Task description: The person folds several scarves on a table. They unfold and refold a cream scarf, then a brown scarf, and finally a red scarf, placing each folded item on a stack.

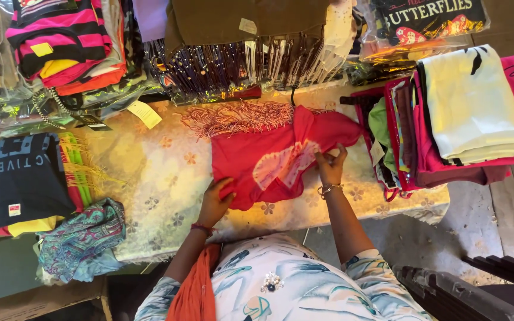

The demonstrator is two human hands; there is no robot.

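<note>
A cloth-covered table point(150, 178) with a pale flower print fills your view, crowded on three sides with folded and bagged garments: a dark printed shirt point(22, 172) and a teal patterned cloth point(81, 238) at your left, a stack of pink and cream folded clothes point(465, 113) at your right, and fringed scarves point(233, 71) hanging along the far edge. The red garment point(269, 157) lies flat in the middle, straight ahead of you and just beyond both hands, its beaded fringe toward the far side. Its long axis runs roughly left to right, with a twisted end trailing off toward the right stack. Your left hand point(215, 199) sits at the near left corner, fingers closed on the hem there. Your right hand point(330, 166) is farther out and to the right, pinching the fabric near the pale pink patch, where the cloth gathers. Both hands are on the garment, so neither has to reach; the left holds the nearer edge, the right the farther, bunched part. The two grips sit on a diagonal across the piece.
</note>
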